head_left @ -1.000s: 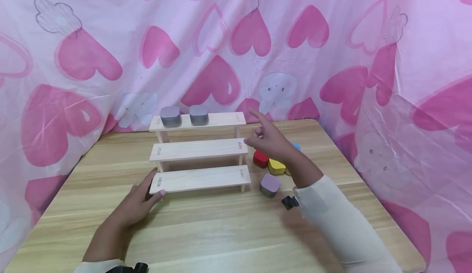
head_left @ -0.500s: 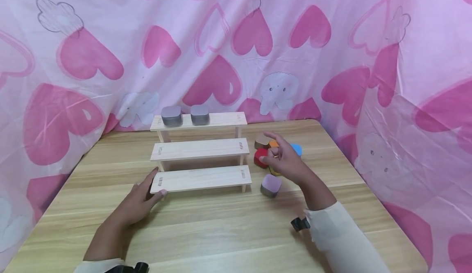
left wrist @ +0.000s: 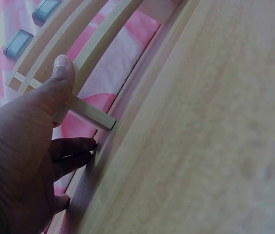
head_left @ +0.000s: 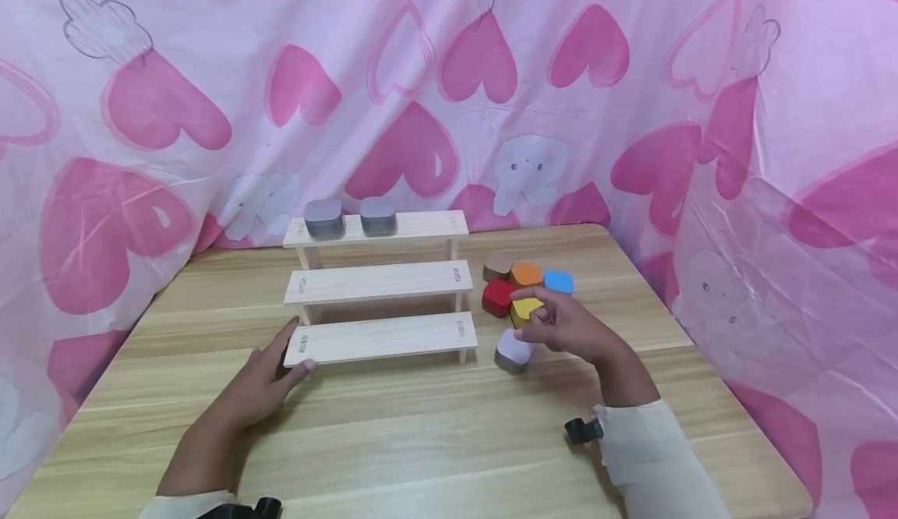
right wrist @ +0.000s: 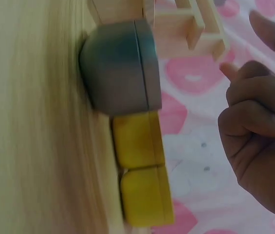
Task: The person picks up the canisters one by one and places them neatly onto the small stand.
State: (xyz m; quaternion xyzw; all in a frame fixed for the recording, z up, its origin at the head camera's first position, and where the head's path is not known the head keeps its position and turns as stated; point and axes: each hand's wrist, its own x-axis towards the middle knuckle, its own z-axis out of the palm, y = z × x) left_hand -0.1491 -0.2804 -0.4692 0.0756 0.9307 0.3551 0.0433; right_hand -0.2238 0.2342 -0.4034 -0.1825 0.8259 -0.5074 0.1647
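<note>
A three-tier wooden stand [head_left: 379, 281] rises on the table. My left hand [head_left: 256, 386] grips the left end of its lowest tier; in the left wrist view the thumb [left wrist: 62, 68] lies against the board's end. My right hand [head_left: 571, 328] hovers over the blocks right of the stand, index finger and thumb extended, the other fingers curled, nothing held. Just below its thumb sits a rounded-square block with a pale lilac top [head_left: 514, 347] and grey sides. The right wrist view shows this block [right wrist: 120, 68] beside two yellow blocks [right wrist: 139, 141], apart from the hand.
Red [head_left: 496, 298], yellow [head_left: 525, 311], orange [head_left: 526, 274], brown [head_left: 497, 266] and blue [head_left: 559, 280] blocks cluster right of the stand. Two grey blocks [head_left: 324, 219] stand on the top tier's left half. A pink heart-patterned cloth [head_left: 393, 153] hangs behind the table.
My right hand has come from beside the upper tiers, down and rightward past the coloured blocks, to the lilac-topped block. My left hand keeps its place on the stand.
</note>
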